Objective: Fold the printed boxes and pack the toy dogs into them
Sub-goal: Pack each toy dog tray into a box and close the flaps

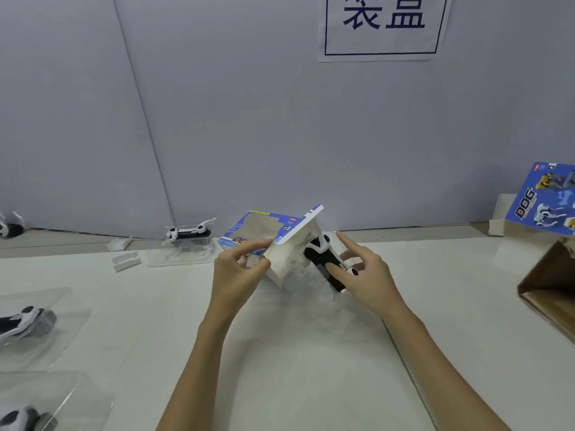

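The printed box point(264, 234) is in the middle of the white table point(280, 353), held up and tilted, with its end flap open toward the person. The left hand point(236, 272) pinches the box at its near edge. Just right of the box, the right hand point(364, 272) grips a black and white toy dog point(323, 259) (it seems to sit in a clear plastic tray) and its front end is at the box opening. I judge this dog is only partly inside, so closing the flap is not yet done. Left of the box, more toy dogs in clear trays point(183, 241) wait unpacked. Far right of the box leans another printed box point(541, 200), beside a brown carton point(547, 284).
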### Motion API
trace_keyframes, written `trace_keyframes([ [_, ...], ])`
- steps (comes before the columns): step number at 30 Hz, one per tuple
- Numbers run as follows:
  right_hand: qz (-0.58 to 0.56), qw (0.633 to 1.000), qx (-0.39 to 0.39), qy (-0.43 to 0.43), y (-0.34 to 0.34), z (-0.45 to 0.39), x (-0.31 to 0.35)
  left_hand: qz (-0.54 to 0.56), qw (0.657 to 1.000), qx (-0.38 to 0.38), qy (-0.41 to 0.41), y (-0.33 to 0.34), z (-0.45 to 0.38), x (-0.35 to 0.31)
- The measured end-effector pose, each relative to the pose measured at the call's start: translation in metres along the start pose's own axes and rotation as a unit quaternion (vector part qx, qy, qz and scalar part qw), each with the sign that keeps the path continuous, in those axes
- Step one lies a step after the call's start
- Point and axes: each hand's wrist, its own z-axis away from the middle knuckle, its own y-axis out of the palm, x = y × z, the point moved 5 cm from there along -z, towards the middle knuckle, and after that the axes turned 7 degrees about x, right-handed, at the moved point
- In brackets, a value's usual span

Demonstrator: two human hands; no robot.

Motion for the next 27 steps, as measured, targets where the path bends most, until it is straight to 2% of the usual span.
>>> trace_keyframes([
  [5,0.146,0.989,-0.009,-0.017,0.001,0.006,0.009,-0.103,0.992,-0.002,0.077,0.002,0.002,-0.007],
  [12,0.239,0.97,-0.035,-0.033,0.005,0.01,0.021,-0.102,0.989,-0.006,0.107,0.016,0.005,-0.014],
  [18,0.217,0.974,-0.058,-0.005,0.003,0.012,0.023,-0.132,0.976,0.029,0.174,0.035,0.012,-0.024],
  [20,0.165,0.984,-0.056,-0.038,0.003,0.012,0.027,-0.143,0.972,0.052,0.179,0.049,0.015,-0.025],
  [22,0.006,0.994,-0.08,-0.067,0.0,0.014,0.029,-0.153,0.971,0.052,0.178,0.061,0.018,-0.026],
  [25,-0.216,0.966,-0.136,0.036,-0.005,0.01,0.008,-0.13,0.98,0.018,0.148,0.062,0.019,-0.021],
  [27,-0.305,0.943,-0.108,0.079,-0.003,0.005,-0.001,-0.083,0.993,-0.001,0.083,0.054,0.017,-0.013],
])
